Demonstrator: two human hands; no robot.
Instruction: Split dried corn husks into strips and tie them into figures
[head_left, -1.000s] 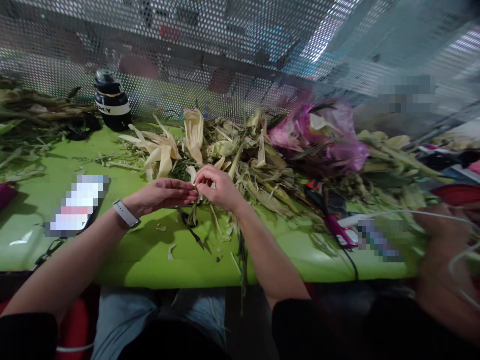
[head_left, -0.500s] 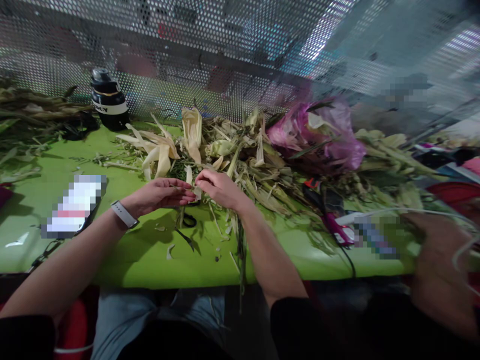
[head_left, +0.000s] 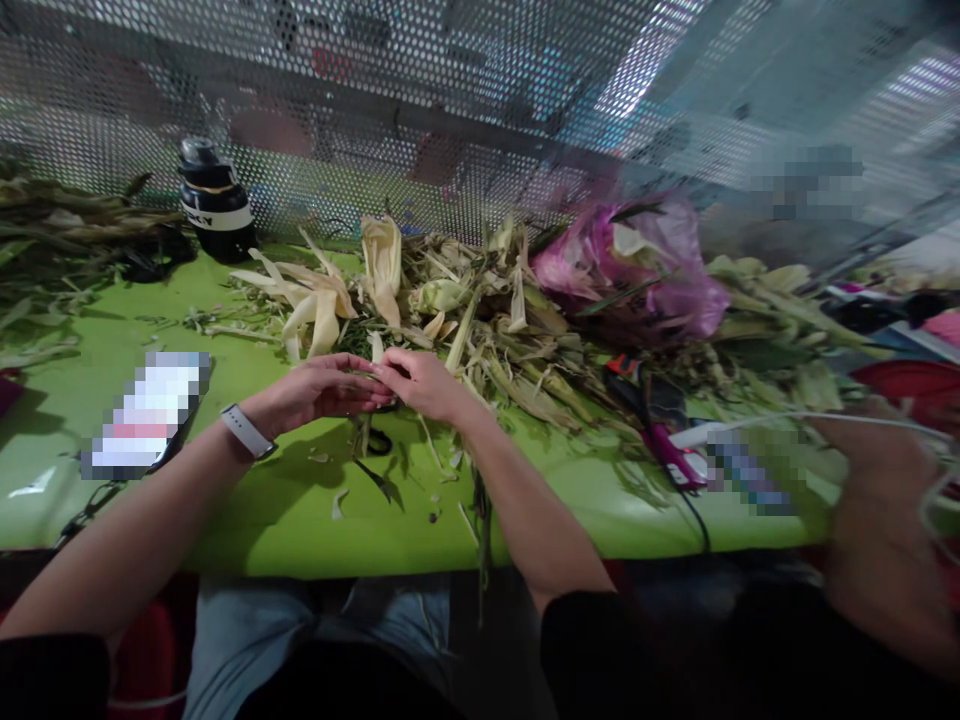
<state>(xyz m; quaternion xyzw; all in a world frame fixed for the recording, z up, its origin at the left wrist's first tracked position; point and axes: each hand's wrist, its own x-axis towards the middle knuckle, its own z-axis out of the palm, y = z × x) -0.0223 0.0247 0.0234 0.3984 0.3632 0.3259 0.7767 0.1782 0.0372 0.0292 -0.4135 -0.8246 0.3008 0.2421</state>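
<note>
My left hand (head_left: 334,386), with a white band on its wrist, is held palm inward over the green table (head_left: 300,540). My right hand (head_left: 414,380) meets its fingertips, thumb and fingers pinched together. A pale piece of husk (head_left: 376,346) shows just behind the touching fingers; whatever is between them is too small and hidden to make out. Just beyond lie dried corn husks (head_left: 322,315) and a heap of leaves (head_left: 525,350). Scissors with a black handle (head_left: 379,441) lie below my hands, partly covered by scraps.
A phone (head_left: 150,410) lies at left and a black bottle (head_left: 216,205) behind it. A pink plastic bag (head_left: 630,265) sits on the heap at right. Farther right are a magenta device (head_left: 679,462), a white cable and another person's arm (head_left: 885,500). A perforated metal screen (head_left: 337,120) stands behind.
My right hand has moved slightly left, onto the fingertips of my left hand. The white flake seen between my hands before is now hidden.
</note>
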